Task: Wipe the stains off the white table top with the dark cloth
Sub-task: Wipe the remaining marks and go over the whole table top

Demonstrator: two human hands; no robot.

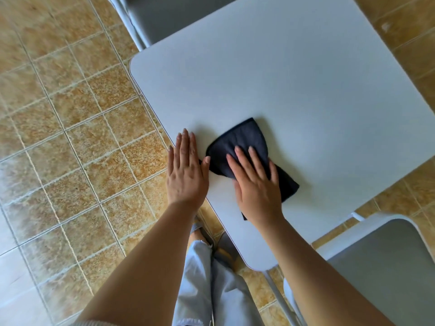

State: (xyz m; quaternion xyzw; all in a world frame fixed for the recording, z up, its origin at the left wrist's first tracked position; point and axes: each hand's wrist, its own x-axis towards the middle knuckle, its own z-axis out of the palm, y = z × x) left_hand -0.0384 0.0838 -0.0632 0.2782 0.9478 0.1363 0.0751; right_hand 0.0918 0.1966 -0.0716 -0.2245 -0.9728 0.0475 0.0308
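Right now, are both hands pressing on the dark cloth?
No. Only the right hand lies flat on the dark cloth; the left hand rests on the table edge beside it.

Left hand and right hand flat, palms down.

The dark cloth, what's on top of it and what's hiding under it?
The right hand lies flat on top of the dark cloth, fingers spread. Under the cloth is the white table top. Whether any stain sits beneath cannot be seen, because the cloth covers that spot.

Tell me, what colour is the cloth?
The cloth is dark navy, almost black; the head view shows it.
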